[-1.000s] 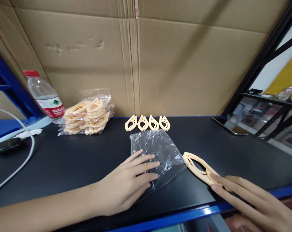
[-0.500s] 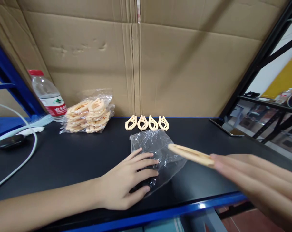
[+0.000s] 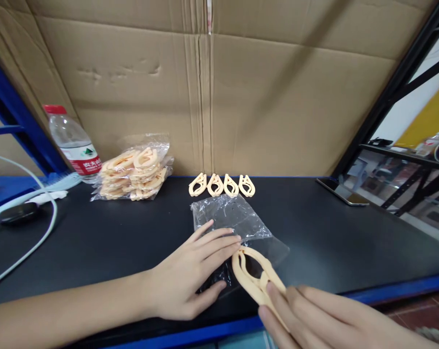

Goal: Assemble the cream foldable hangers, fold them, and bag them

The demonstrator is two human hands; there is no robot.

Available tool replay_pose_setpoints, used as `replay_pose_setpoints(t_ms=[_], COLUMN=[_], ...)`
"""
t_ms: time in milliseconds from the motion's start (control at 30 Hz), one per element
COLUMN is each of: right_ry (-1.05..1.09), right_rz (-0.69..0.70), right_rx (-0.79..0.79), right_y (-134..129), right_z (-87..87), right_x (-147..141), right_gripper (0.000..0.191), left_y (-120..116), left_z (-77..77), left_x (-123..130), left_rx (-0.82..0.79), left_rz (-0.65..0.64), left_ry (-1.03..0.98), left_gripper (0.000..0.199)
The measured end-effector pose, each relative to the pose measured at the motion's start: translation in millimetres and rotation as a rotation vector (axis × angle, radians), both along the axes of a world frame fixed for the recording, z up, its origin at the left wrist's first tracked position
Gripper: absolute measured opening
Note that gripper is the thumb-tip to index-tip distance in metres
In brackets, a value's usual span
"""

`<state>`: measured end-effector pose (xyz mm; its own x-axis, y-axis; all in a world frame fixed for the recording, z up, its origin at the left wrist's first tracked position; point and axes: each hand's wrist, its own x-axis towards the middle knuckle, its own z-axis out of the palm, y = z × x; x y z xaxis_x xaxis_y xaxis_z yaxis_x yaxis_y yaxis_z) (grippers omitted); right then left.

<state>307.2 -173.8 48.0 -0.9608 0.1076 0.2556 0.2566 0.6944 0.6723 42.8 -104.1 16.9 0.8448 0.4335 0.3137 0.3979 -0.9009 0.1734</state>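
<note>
My right hand (image 3: 314, 315) grips a beige, drop-shaped plastic folding hanger (image 3: 254, 274), folded up, between thumb and fingers. The hanger's far end points up and left, close to my left hand's fingertips; whether they touch it I cannot tell. Fingers stretched out, my left hand (image 3: 194, 271) lies on a clear plastic bag (image 3: 228, 215) that is spread on the black table and looks flat. Part of the bag is covered by my left hand and the hanger. Just behind the bag, several matching folded hangers (image 3: 215, 185) stand in a row against the cardboard.
Bagged hangers (image 3: 132, 172) are piled at the back left, beside a red-capped water bottle (image 3: 74, 143). A white cable (image 3: 52, 218) and a black oval device (image 3: 19, 213) lie at far left. A phone-like slab (image 3: 341, 191) rests at the back right. Cardboard (image 3: 277, 87) walls the table's back.
My right hand has brought its hanger left and down toward my left hand, turning its flat face into view. The bag has shifted slightly under my left hand, which stays nearly in place.
</note>
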Motion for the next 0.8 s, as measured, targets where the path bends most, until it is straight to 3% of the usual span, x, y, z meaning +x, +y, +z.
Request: replay_pose_setpoints(t_ms=[167,300,633,800], right_ry=[0.058,0.074,0.106,0.192], right_rz=[-0.059,-0.111,-0.602,-0.719], right_rx=[0.003,0.021,-0.089,-0.220], right_y=[10.2,24.4,62.1,74.3], right_z=[1.2,-2.5,-51.7,-69.9], right_x=[-36.4,-56.8,-67.6,-72.2], right_gripper=[0.030,0.029,0.033,0.040], left_y=[-0.3,0.9,-1.3,-1.2], left_z=[-1.3,-2.6,-0.4,1.6], left_x=[1.2,0.9,1.3,2.5], left_rx=[0.023,0.036,0.003,-0.014], left_rz=[-0.005,-0.011,-0.024,-0.018], left_ry=[-0.004,-0.032,-0.008,0.005], left_gripper=[0.080,0.087,0.085,0.083])
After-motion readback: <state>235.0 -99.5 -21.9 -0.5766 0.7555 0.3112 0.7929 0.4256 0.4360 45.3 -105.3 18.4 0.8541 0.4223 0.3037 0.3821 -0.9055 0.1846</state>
